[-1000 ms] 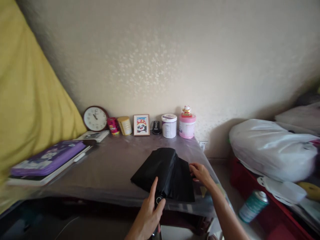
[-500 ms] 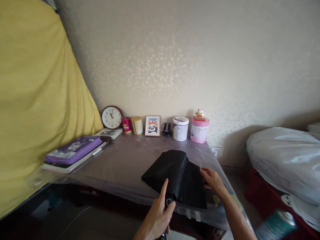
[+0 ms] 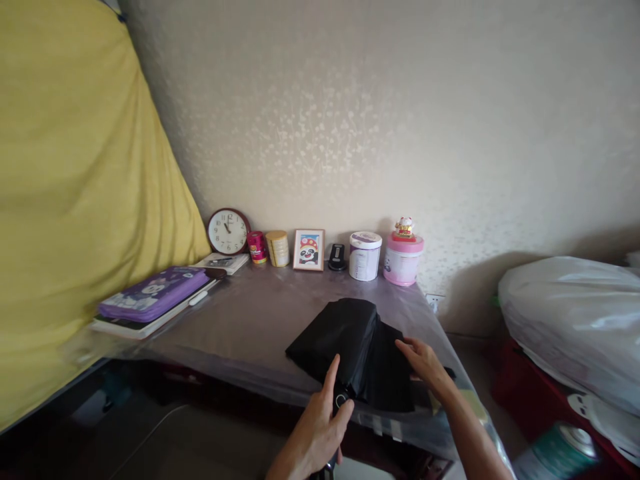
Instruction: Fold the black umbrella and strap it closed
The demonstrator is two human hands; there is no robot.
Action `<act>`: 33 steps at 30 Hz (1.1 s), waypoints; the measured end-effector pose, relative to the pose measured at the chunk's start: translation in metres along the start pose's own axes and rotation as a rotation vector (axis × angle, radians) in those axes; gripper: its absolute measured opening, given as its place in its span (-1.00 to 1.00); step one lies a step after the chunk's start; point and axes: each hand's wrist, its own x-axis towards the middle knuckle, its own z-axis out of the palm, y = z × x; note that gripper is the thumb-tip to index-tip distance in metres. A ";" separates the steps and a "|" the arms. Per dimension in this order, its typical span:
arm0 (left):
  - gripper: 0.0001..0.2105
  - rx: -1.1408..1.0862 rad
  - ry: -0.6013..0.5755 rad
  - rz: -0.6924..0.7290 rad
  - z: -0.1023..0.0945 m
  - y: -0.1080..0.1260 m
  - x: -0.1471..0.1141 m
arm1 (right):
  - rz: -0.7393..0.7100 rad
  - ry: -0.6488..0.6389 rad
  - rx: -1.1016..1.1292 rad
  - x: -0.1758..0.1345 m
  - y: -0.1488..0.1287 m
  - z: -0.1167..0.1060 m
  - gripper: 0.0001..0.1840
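Note:
A black folding umbrella (image 3: 345,340) lies on the table with its loose fabric spread out and its handle pointing towards me over the front edge. My left hand (image 3: 320,423) is wrapped round the handle, index finger stretched along it and thumb beside the round button. On the umbrella's right side, my right hand (image 3: 423,360) has its fingers extended at the edge of the black fabric. Whether those fingertips press on the cloth is hard to see. A small dark object (image 3: 450,373) shows behind the right wrist.
Along the wall stand a clock (image 3: 229,231), a picture frame (image 3: 309,250), a white tub (image 3: 365,257) and a pink tub (image 3: 403,261) bearing a cat figurine. A purple case (image 3: 155,293) lies on books at left. Right of the table (image 3: 240,320) are a plastic-wrapped bundle (image 3: 575,313) and a spray can (image 3: 560,450).
My right hand has shifted slightly left over the fabric's edge, and the small dark object behind the wrist has come into view. The left hand keeps its hold. The camera view has moved slightly.

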 end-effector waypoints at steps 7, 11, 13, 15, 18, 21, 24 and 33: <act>-0.37 -0.005 -0.011 -0.008 -0.001 0.000 -0.002 | -0.074 -0.034 0.141 -0.001 0.002 0.001 -0.62; -0.36 0.003 -0.005 -0.042 -0.001 0.001 -0.006 | -0.110 -0.129 0.381 -0.016 -0.010 0.006 -0.64; -0.35 0.021 -0.026 -0.069 -0.001 0.003 -0.006 | -0.122 -0.176 0.456 -0.020 -0.016 0.012 -0.67; -0.34 0.047 -0.006 -0.088 -0.001 0.006 -0.006 | -0.128 -0.165 0.492 -0.022 -0.019 0.018 -0.67; -0.32 0.064 -0.004 -0.098 0.000 0.009 -0.006 | -0.145 -0.162 0.492 -0.021 -0.020 0.029 -0.65; -0.32 0.060 0.004 -0.101 0.001 0.011 -0.007 | -0.146 -0.161 0.416 -0.020 -0.017 0.036 -0.58; -0.30 0.052 0.017 -0.085 0.001 0.011 -0.008 | -0.115 -0.125 0.319 -0.018 -0.014 0.036 -0.58; -0.28 -0.124 0.018 -0.058 0.002 0.021 -0.011 | -0.115 -0.161 0.505 -0.023 -0.021 -0.001 -0.66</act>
